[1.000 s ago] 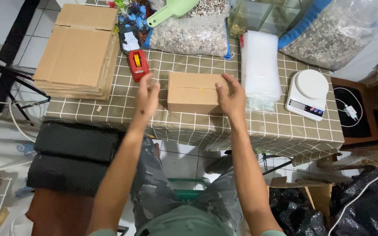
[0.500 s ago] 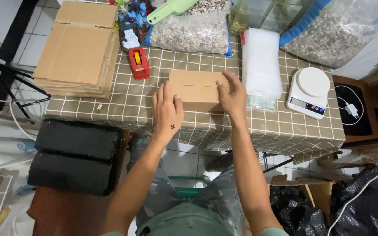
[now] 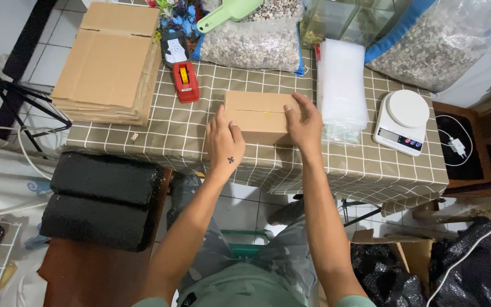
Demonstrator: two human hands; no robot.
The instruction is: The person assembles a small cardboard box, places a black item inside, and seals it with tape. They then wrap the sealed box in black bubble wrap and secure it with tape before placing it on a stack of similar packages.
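Currently, box: small cardboard box (image 3: 259, 116) is set on the checked worktop (image 3: 143, 139), long axis crosswise, between both hands.
Left hand (image 3: 224, 143): spread, laid flat at its left end.
Right hand (image 3: 304, 122): spread, pressed on its right end.

A table under an olive checked cloth (image 3: 160, 136) fills the middle of the frame. Below it lies a white tiled floor (image 3: 251, 204) — the same tiles show at upper left. Two black cushions (image 3: 103, 199) stack on a brown stool at lower left — a dark side table (image 3: 467, 148) stands at right. Light is even and soft.
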